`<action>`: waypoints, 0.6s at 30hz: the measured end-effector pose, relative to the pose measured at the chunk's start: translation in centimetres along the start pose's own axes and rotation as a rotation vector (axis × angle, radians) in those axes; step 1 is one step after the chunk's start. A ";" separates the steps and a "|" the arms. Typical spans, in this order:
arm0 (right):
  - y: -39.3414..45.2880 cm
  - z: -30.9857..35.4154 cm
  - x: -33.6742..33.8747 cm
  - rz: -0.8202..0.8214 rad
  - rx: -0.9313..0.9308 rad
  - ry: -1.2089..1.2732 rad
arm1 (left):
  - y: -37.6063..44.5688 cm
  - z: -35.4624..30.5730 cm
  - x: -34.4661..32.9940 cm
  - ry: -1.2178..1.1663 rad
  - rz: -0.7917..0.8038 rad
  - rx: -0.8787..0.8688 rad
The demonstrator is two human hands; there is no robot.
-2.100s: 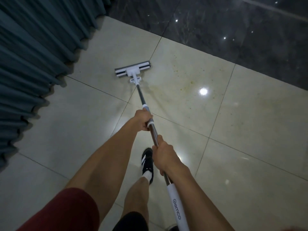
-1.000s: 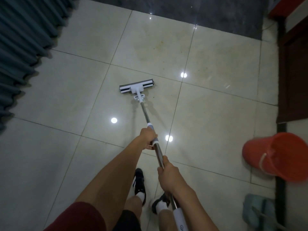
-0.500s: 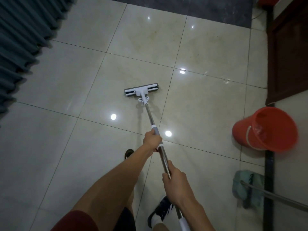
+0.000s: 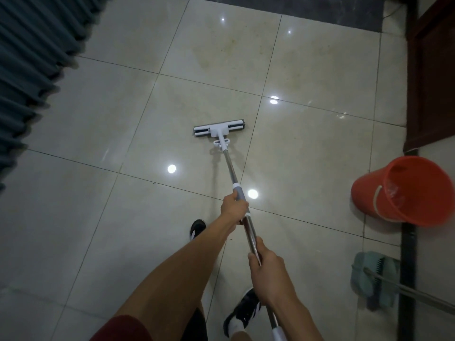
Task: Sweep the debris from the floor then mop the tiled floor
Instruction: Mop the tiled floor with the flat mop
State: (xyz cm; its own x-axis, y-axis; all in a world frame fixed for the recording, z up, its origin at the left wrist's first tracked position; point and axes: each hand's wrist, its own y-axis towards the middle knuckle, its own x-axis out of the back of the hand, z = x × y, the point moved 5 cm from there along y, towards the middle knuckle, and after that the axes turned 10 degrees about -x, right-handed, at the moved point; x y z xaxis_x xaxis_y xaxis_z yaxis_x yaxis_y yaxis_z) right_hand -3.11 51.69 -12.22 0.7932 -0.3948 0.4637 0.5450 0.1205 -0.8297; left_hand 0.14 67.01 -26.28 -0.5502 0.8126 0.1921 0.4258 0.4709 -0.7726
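A flat mop with a white and grey head [image 4: 219, 131] lies on the beige tiled floor [image 4: 98, 124], its steel pole [image 4: 230, 166] running back toward me. My left hand [image 4: 234, 207] grips the pole at its grey collar. Lower down, my right hand [image 4: 267, 274] grips the bare steel part of the pole. Faint yellowish stains [image 4: 236, 52] mark the tiles beyond the mop head. The floor shines with light reflections.
An orange bucket [image 4: 403, 193] stands at the right. Below it lies a teal dustpan with a brush [image 4: 374, 279] and a long handle. Blue-grey curtains [image 4: 29, 60] hang at the left. A dark wooden door [image 4: 433, 77] is at the upper right. My shoes [image 4: 242, 311] stand under my arms.
The mop head has been drawn back across the tiles, away from the dark strip and the curtains. My view has swung right, bringing the bucket and dustpan into sight. Both hands keep their grip.
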 end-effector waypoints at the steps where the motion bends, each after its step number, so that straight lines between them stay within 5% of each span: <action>1: 0.6 1.0 -0.2 -0.002 -0.006 -0.007 | 0.9 -0.8 0.5 -0.001 -0.002 -0.002; 18: 13.9 27.8 0.8 -0.028 -0.008 -0.042 | 21.3 -20.0 11.7 -0.029 0.043 -0.030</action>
State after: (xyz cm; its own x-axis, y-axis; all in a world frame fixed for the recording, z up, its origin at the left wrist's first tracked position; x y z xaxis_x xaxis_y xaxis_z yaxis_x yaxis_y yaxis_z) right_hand 12.69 78.35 -14.77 0.7884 -0.3594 0.4994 0.5653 0.1030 -0.8184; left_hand 17.16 93.44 -28.40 -0.5511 0.8223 0.1415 0.4708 0.4465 -0.7609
